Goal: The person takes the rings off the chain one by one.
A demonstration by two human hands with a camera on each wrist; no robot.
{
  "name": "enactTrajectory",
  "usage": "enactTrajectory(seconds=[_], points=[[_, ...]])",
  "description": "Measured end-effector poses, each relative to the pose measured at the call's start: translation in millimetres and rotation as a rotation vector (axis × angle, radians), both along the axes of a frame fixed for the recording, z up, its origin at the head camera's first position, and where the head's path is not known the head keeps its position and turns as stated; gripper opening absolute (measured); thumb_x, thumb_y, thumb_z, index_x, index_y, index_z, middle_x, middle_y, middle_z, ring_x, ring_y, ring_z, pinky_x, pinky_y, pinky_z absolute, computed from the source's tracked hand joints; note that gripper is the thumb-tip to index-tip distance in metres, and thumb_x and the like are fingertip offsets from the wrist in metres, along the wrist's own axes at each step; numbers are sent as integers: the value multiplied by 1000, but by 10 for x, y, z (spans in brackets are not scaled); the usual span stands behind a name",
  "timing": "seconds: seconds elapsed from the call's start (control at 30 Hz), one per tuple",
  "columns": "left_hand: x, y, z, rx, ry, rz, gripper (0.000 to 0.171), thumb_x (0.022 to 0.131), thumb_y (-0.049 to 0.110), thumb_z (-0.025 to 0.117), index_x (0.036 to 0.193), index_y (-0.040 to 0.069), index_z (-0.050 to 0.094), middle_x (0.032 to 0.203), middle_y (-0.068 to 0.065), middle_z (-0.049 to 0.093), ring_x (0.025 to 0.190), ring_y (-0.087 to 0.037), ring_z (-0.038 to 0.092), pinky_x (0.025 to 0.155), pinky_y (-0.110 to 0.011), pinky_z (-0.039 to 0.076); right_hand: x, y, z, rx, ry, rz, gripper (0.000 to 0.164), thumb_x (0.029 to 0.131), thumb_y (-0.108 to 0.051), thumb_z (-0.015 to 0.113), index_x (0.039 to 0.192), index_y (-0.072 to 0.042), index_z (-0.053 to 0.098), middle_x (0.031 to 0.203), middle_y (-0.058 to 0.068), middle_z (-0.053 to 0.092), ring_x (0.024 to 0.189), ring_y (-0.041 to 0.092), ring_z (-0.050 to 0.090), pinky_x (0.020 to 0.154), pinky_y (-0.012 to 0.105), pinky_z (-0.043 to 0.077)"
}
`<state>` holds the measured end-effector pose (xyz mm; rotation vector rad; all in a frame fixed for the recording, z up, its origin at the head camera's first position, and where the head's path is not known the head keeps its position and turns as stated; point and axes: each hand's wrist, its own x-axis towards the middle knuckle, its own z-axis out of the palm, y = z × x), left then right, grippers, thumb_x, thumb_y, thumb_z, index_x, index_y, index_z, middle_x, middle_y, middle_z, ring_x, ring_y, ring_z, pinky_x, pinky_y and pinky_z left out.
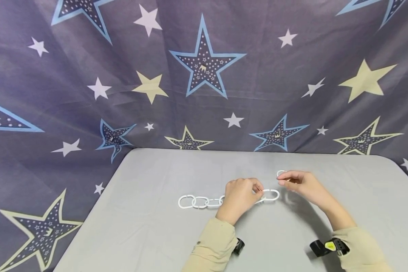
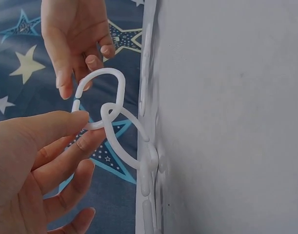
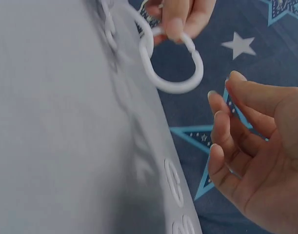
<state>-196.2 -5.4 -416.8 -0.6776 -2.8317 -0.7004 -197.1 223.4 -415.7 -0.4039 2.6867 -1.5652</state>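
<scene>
My left hand pinches an oval white plastic link between thumb and index finger. This link is at the right end of a chain of joined white links, and a small gap shows in its side. The chain runs left along the grey table, partly hidden behind the left hand. Just right of the held link is my right hand, its thumb and fingers apart, loosely bent, with nothing between them in the right wrist view. A loose white link shows past its fingertips in the head view.
More loose white links lie on the table near its far edge, below the right hand in the right wrist view. The grey table meets a dark curtain printed with stars. A black strap sits at the right wrist.
</scene>
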Motion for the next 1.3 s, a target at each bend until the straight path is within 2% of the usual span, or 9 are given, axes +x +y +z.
enactTrajectory(seconds=[0.17,0.37,0.53,1.0,1.2,1.3], points=[[1,-11,8,2,13,-2,5,86,35,75,88,31,76,78,25,67,69,0,59,65,-24,41,80,-97,10,16,57,10,23,89,-7,71,108,5,70,100,16,70,75,8,61,64,24,50],[-8,-28,3,15,15,-7,4,86,34,75,88,31,76,80,25,68,72,0,60,66,-24,43,128,-169,-14,12,29,30,25,87,-6,73,107,8,68,85,8,70,68,12,60,59,26,49],[-16,-35,1,28,-2,-8,4,87,34,74,89,32,76,80,26,68,73,0,61,66,-23,42,151,-196,-22,23,-5,19,24,87,-6,73,106,8,69,85,9,70,68,10,59,59,25,48],[-50,-64,24,61,-5,-1,4,87,33,74,90,31,76,81,24,69,72,-2,61,65,-23,42,119,-252,-67,63,13,-24,18,86,-5,74,98,7,71,80,7,69,67,10,58,61,24,49],[-57,-113,36,68,-3,8,7,88,34,73,94,31,75,87,23,71,77,-5,65,67,-23,43,117,-262,-69,32,3,-29,18,87,-5,74,99,8,71,80,9,69,66,12,58,57,24,47],[-70,-160,41,84,-17,4,7,88,34,73,95,31,75,89,23,71,74,-4,63,67,-24,43,121,-255,-68,23,-10,-31,19,88,-5,73,100,9,70,81,9,70,66,13,58,56,24,46]])
